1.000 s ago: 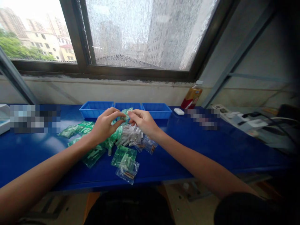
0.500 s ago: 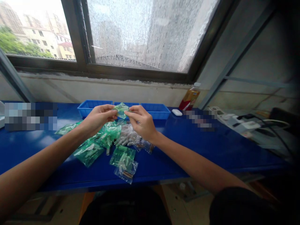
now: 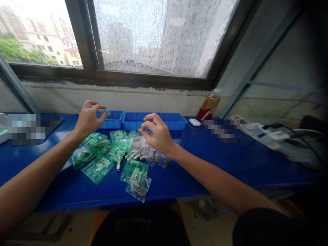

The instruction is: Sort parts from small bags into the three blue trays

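Observation:
My left hand (image 3: 89, 118) is over the left blue bin (image 3: 118, 119), thumb and fingers apart. A small green plastic bag (image 3: 109, 114) shows just beyond its fingertips, at the bin; whether it still touches them is hard to see. My right hand (image 3: 159, 135) hovers in front of the other blue bins (image 3: 174, 123), fingers loosely curled with gaps between, nothing visible in them. Below the hands lies a pile of green plastic bags (image 3: 98, 167) with small parts inside. Clear bags (image 3: 140, 147) of metal pieces lie beside it, under the right hand.
Nearer the table's front edge, a clear bag with brass-coloured pins (image 3: 139, 189) overlaps a green bag (image 3: 133, 169). A drink bottle (image 3: 208, 106) and a white case (image 3: 194, 122) stand right of the bins. Power strips and cables (image 3: 271, 135) lie at the far right.
Both hands were holding a green bag together in the middle. My left hand has moved left to the left bin with the bag, and its fingers have opened; my right hand has let go.

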`<state>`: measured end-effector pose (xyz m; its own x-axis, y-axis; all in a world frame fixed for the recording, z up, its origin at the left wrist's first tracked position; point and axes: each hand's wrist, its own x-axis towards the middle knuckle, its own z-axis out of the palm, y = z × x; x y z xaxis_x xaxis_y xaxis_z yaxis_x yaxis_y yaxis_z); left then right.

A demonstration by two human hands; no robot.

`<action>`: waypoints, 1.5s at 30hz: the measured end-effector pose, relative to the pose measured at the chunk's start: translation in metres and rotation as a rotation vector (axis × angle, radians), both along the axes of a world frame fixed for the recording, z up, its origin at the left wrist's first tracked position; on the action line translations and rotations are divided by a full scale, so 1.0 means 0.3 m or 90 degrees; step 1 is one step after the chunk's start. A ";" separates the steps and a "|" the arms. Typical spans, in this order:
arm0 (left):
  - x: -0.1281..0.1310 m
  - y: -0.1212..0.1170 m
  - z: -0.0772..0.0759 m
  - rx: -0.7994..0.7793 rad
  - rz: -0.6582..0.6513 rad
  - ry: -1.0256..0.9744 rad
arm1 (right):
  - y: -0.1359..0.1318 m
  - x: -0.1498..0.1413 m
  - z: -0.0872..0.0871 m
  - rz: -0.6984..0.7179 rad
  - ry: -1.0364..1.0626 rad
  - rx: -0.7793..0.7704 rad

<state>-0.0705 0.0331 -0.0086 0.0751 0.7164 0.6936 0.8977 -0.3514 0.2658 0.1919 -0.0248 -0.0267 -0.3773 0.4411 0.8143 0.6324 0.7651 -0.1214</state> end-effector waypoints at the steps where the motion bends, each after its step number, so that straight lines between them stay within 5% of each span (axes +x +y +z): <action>1: 0.015 -0.012 0.002 -0.029 -0.023 0.041 | 0.002 0.001 -0.001 -0.001 -0.006 0.009; 6: 0.061 -0.047 -0.025 -0.272 -0.141 0.262 | 0.004 0.008 0.017 0.010 -0.024 -0.038; 10: 0.053 -0.043 -0.052 -0.302 -0.129 0.281 | -0.017 0.011 0.049 0.031 -0.006 -0.169; 15: 0.089 -0.105 0.011 -0.136 -0.090 0.042 | -0.057 -0.015 0.064 0.075 0.077 -0.383; 18: 0.152 -0.177 0.033 0.023 -0.176 -0.015 | -0.057 -0.040 0.047 0.137 0.181 -0.533; 21: 0.216 -0.231 0.011 0.075 -0.315 0.022 | -0.040 -0.052 0.030 0.189 0.302 -0.640; 23: 0.243 -0.248 -0.007 0.074 -0.360 0.047 | -0.028 -0.049 0.025 0.191 0.372 -0.619; 26: 0.255 -0.255 -0.011 -0.001 -0.369 -0.001 | -0.024 -0.035 0.022 0.137 0.362 -0.439; 30: 0.251 -0.252 0.017 -0.275 -0.368 -0.343 | -0.044 -0.023 0.017 0.058 0.167 -0.182; 34: 0.244 -0.237 0.017 -0.430 -0.382 -0.540 | -0.059 -0.021 0.014 0.061 0.072 -0.084; 38: 0.226 -0.217 -0.007 -0.224 -0.328 -0.436 | -0.055 -0.024 0.026 0.080 0.027 -0.143; 42: 0.207 -0.212 -0.021 0.081 -0.320 -0.124 | -0.037 -0.035 0.037 0.146 0.146 -0.444; 45: 0.207 -0.212 -0.030 0.111 -0.389 0.012 | -0.029 -0.040 0.035 0.189 0.260 -0.557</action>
